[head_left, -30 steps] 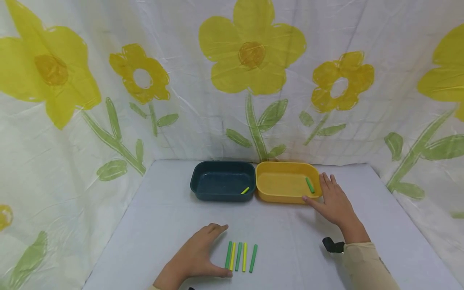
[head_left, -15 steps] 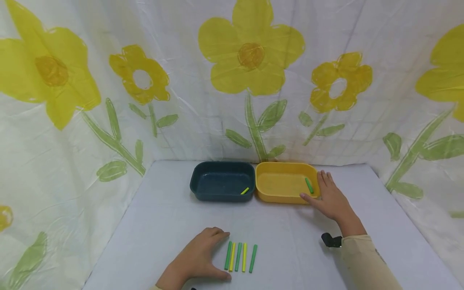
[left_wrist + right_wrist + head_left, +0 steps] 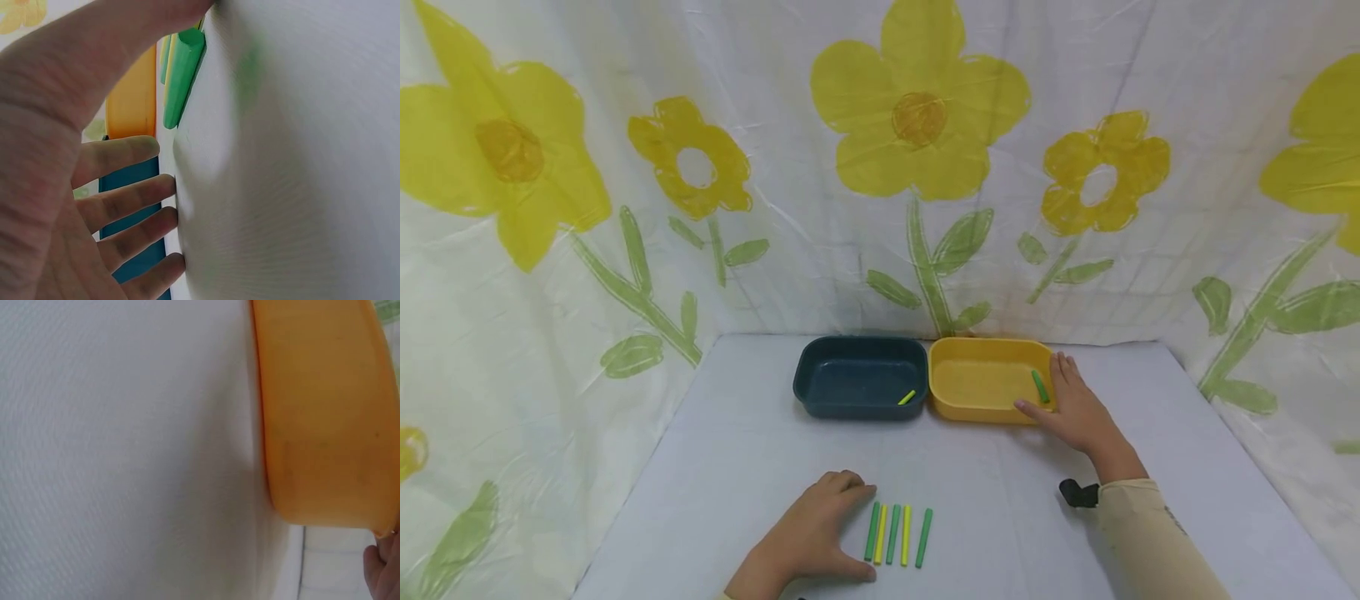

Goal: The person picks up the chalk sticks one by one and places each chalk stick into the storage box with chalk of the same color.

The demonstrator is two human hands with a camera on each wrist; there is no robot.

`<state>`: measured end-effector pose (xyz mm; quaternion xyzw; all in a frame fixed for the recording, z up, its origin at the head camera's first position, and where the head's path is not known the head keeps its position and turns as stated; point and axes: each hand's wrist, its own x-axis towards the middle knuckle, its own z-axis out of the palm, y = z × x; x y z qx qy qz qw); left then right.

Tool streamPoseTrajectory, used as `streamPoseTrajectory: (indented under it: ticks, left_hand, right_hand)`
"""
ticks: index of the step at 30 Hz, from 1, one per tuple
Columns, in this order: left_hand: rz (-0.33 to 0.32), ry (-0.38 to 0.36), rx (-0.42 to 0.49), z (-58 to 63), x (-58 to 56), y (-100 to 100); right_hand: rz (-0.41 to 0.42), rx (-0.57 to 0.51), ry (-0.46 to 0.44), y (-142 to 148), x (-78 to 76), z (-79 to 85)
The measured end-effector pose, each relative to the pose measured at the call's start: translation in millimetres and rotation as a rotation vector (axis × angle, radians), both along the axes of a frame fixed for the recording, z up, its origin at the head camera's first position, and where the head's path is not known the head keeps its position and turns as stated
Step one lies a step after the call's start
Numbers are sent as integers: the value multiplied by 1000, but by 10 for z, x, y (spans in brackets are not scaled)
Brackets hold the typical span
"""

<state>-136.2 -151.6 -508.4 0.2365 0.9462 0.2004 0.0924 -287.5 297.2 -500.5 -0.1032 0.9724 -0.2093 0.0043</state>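
Observation:
On the white cloth lies a row of several slim sticks, green [image 3: 923,538] and yellow [image 3: 906,535] in turn. My left hand [image 3: 811,533] rests just left of the row, thumb and fingers spread apart around its near side, holding nothing. In the left wrist view its fingers [image 3: 134,200] are straight, with a green stick [image 3: 182,75] beyond them. At the right end of the yellow tray [image 3: 985,412], my right hand [image 3: 1084,417] touches the rim with extended fingers, its thumb at the front corner. Inside that tray lies one green stick [image 3: 1040,386].
A dark blue tray [image 3: 857,408] stands directly left of the yellow one, with a yellow stick [image 3: 907,397] in its right front corner. Behind both trays hangs a white flowered curtain [image 3: 820,275]. A black strap piece [image 3: 1078,493] shows beside the right sleeve [image 3: 1153,533].
My right hand has shifted slightly left, closer over the yellow tray's end. My left hand has hardly moved, and the sticks lie as before.

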Motion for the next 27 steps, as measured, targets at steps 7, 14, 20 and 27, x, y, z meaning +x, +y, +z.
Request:
streamPoseTrajectory:
  ticks: [7,14,20,27]
  left_hand:
    - [-5,8,-19,-17,-17,4]
    - [-15,16,-20,-12,-21,-1]
    - [-19,17,-14,1,-27,8]
    - [-22,17,-11,-10,-35,9]
  right_hand:
    - [2,18,-1,7,-45,-101]
    - [15,28,32,-32,-44,-100]
    - [5,39,38,-50,-36,-95]
    - [-2,44,44,-69,-21,-95]
